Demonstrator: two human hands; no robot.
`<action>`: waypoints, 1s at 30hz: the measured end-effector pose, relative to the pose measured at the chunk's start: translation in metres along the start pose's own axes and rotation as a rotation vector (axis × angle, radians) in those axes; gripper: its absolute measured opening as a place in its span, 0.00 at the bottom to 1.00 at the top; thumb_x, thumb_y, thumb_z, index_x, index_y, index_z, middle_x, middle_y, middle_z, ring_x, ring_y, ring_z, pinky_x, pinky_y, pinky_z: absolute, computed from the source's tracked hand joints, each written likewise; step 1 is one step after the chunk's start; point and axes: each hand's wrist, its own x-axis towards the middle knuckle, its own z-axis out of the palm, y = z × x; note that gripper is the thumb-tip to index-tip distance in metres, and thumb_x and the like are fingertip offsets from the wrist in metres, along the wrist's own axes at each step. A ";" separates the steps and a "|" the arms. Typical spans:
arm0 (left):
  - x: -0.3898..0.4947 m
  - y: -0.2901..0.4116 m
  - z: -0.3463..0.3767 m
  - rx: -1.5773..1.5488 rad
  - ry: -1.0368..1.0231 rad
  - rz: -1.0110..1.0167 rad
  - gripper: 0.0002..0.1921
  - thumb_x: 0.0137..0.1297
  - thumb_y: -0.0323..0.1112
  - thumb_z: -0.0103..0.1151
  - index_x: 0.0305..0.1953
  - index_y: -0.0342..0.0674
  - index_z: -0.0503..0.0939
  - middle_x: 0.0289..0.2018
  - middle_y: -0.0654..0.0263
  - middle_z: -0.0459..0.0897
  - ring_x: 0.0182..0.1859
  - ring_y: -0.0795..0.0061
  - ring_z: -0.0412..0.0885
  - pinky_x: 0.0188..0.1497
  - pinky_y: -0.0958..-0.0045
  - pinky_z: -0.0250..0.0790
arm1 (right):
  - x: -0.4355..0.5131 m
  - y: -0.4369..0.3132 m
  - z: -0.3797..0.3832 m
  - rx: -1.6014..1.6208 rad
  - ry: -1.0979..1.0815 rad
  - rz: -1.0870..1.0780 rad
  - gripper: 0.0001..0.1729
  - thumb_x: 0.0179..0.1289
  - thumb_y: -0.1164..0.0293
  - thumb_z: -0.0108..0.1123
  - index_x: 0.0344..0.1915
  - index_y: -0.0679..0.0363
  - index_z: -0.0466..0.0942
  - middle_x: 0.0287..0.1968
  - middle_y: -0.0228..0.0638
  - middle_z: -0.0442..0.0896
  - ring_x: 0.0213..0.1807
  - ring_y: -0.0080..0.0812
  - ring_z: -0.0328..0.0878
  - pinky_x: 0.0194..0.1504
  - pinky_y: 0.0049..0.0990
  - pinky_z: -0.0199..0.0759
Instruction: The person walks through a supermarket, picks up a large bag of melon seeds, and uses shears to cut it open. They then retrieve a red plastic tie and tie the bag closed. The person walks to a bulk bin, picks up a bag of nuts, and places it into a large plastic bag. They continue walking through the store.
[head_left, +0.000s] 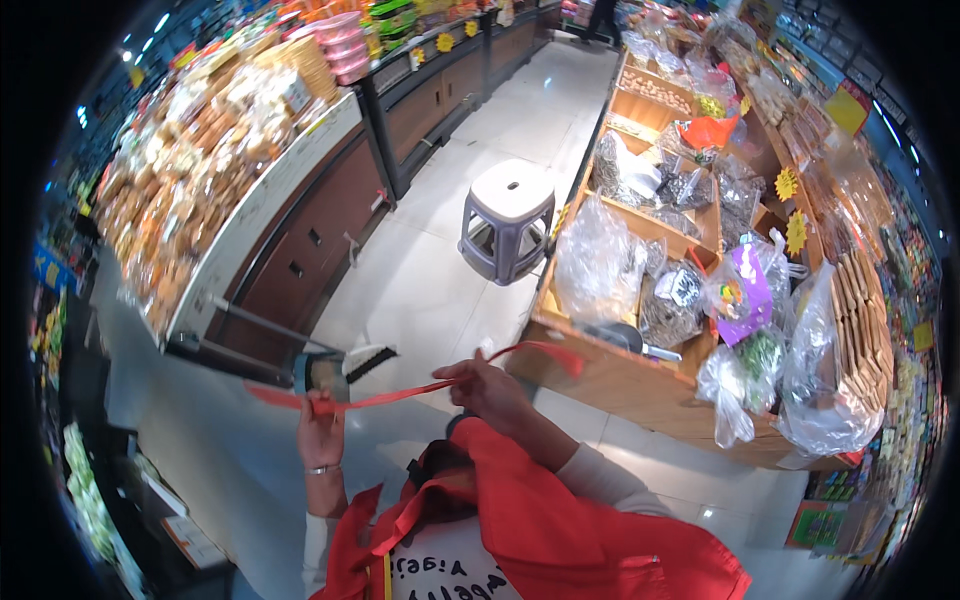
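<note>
A red fabric strap (397, 395) stretches between my two hands in front of my body. My left hand (321, 431), with a bracelet at the wrist, grips it near its left part, and a loose end trails further left. The strap runs through the fingers of my right hand (484, 386), and its other end curves off to the right over the corner of a wooden bin. Red cloth (570, 517), apparently a garment or apron, hangs bunched over my chest and right arm.
A plastic stool (510, 217) stands in the tiled aisle. Wooden bins (600, 352) with bagged dry goods line the right. On the left is a counter (262, 202) heaped with packaged food; a brush and long-handled dustpan (319, 375) lean by it. A person (602, 22) is at the far end.
</note>
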 end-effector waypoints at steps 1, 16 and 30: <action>0.022 0.010 -0.001 -0.028 0.095 -0.016 0.12 0.67 0.45 0.43 0.34 0.44 0.70 0.31 0.67 0.72 0.35 0.76 0.72 0.37 0.77 0.66 | 0.032 -0.010 0.006 0.009 -0.003 0.061 0.31 0.70 0.51 0.29 0.38 0.66 0.73 0.39 0.39 0.77 0.28 0.26 0.67 0.37 0.26 0.66; 0.439 0.077 0.168 -0.174 -0.361 -0.367 0.14 0.68 0.37 0.44 0.47 0.32 0.68 0.31 0.65 0.68 0.33 0.77 0.66 0.36 0.79 0.62 | 0.401 -0.182 -0.005 0.280 0.161 -0.317 0.14 0.65 0.73 0.47 0.47 0.68 0.66 0.42 0.42 0.74 0.40 0.29 0.73 0.47 0.27 0.70; 0.757 -0.040 0.469 0.142 -0.646 -0.764 0.16 0.69 0.41 0.41 0.38 0.31 0.69 0.33 0.58 0.73 0.38 0.72 0.73 0.44 0.77 0.70 | 0.557 -0.388 -0.132 0.591 0.540 -0.871 0.11 0.68 0.66 0.43 0.39 0.61 0.69 0.33 0.33 0.72 0.31 0.24 0.65 0.37 0.21 0.62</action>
